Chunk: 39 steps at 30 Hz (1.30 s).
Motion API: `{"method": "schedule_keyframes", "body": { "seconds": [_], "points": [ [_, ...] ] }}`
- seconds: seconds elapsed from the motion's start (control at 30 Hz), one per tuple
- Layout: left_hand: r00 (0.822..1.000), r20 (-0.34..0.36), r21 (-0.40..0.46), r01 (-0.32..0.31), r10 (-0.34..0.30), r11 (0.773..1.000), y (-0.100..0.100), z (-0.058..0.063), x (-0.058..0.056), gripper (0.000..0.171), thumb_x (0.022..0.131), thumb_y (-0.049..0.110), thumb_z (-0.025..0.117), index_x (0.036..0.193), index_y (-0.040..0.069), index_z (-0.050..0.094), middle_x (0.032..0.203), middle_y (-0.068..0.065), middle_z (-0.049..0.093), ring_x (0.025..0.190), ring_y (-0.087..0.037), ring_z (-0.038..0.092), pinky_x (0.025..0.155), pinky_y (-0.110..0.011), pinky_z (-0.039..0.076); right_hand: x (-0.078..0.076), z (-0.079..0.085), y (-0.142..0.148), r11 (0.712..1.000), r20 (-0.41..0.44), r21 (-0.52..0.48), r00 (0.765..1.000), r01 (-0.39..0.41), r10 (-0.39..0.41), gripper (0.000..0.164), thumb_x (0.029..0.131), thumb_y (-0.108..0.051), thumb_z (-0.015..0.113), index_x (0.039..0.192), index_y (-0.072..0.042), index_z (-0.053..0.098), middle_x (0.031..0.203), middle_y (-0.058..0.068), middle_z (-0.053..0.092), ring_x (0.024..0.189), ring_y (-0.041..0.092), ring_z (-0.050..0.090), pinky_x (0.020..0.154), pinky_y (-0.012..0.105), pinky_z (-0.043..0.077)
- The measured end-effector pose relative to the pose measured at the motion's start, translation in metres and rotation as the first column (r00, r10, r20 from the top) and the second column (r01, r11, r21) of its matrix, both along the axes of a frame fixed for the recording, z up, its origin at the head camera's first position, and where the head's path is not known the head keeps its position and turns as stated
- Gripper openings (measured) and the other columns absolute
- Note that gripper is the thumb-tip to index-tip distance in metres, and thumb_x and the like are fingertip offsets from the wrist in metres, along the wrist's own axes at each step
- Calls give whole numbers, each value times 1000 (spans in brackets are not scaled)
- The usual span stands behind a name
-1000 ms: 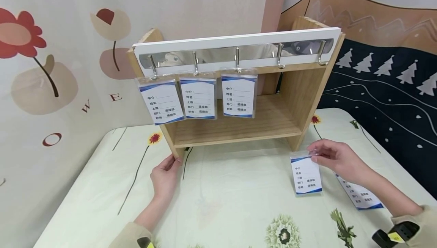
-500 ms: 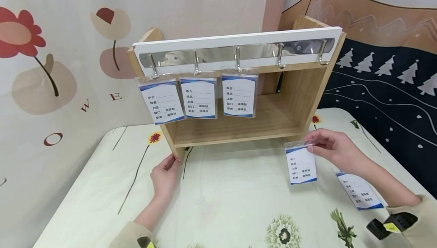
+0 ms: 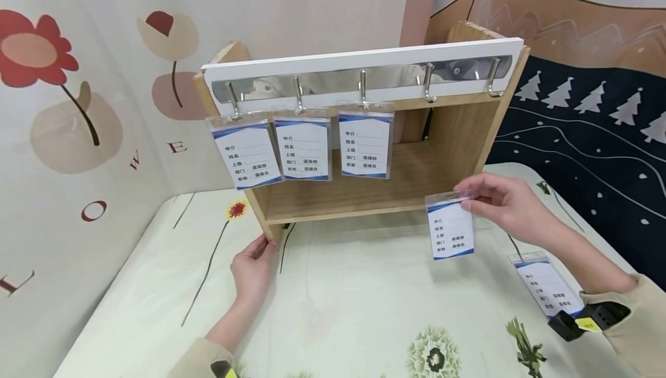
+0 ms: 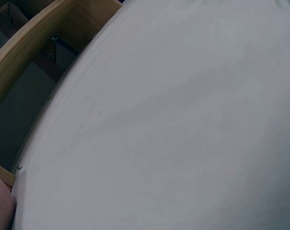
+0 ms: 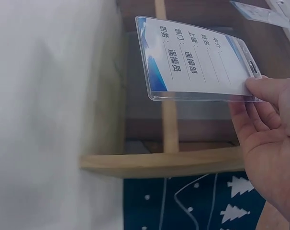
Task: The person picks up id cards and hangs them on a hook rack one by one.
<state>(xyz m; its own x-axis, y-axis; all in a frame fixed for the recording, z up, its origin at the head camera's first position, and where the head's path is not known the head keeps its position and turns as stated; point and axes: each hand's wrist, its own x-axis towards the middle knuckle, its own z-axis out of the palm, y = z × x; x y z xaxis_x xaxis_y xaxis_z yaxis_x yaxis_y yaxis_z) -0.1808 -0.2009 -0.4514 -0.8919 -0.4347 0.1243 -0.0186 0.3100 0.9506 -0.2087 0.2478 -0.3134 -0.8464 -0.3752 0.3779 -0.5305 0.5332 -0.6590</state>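
I note my right hand (image 3: 500, 206) pinching a white-and-blue, clear-sleeved rectangular card (image 3: 450, 230) before the lower right of a pale wooden shelf (image 3: 359, 199), my left hand (image 3: 253, 271) gripping its left foot (image 3: 272, 229): apparently the carrying step, next calling for the card's slot (image 5: 253, 66) to meet a bare silver metal hook (image 3: 428, 82).

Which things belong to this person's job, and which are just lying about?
Job, apparently:
white-and-blue clear-sleeved badge in the right hand
three matching hung badges
matching badge lying flat
wooden shelf with silver metal hooks

Surroundings:
flower-printed pale cloth
navy tree-printed backdrop
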Motion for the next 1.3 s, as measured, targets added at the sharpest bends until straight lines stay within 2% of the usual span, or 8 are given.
{"method": "schedule_keyframes", "body": {
  "seconds": [0.3,0.73,1.07,1.17,1.3],
  "points": [
    [1000,-25,4,-1,2,1000,-1,0,-2,34,100,9,65,130,-5,66,124,-23,68,113,-34,68,76,-5,50,-8,24,-15,1000,-84,-1,996,4,-4,28,93,7,71,119,-3,70,110,12,71,87,6,61,75,11,52],
    [1000,-15,6,3,-3,1000,0,0,-2,35,100,11,65,132,-4,66,125,-22,68,114,-33,68,76,-5,49,-16,38,-27,998,-131,-62,991,30,-38,28,94,8,69,120,-1,70,114,12,70,87,8,60,76,9,51],
    [1000,-19,6,-6,6,1000,0,0,-2,34,100,10,66,131,-5,66,124,-22,68,114,-33,68,76,-5,49,-19,55,-37,986,-202,-167,978,23,-58,34,93,11,67,125,0,68,111,-10,68,89,8,62,81,9,51],
    [1000,-20,5,-7,7,1000,0,0,-2,34,100,9,66,130,-5,66,124,-22,68,113,-34,68,76,-5,49,-17,62,-40,979,-240,-205,969,6,-56,35,92,13,67,125,2,68,107,-9,69,88,9,64,82,11,52],
    [1000,-16,7,-6,6,1000,0,0,-2,34,100,10,65,131,-5,66,124,-22,68,113,-34,68,76,-5,49,-16,74,-42,968,-323,-248,945,-29,-54,37,91,17,66,125,4,67,104,-5,71,89,12,66,83,13,54]
  ]
}}
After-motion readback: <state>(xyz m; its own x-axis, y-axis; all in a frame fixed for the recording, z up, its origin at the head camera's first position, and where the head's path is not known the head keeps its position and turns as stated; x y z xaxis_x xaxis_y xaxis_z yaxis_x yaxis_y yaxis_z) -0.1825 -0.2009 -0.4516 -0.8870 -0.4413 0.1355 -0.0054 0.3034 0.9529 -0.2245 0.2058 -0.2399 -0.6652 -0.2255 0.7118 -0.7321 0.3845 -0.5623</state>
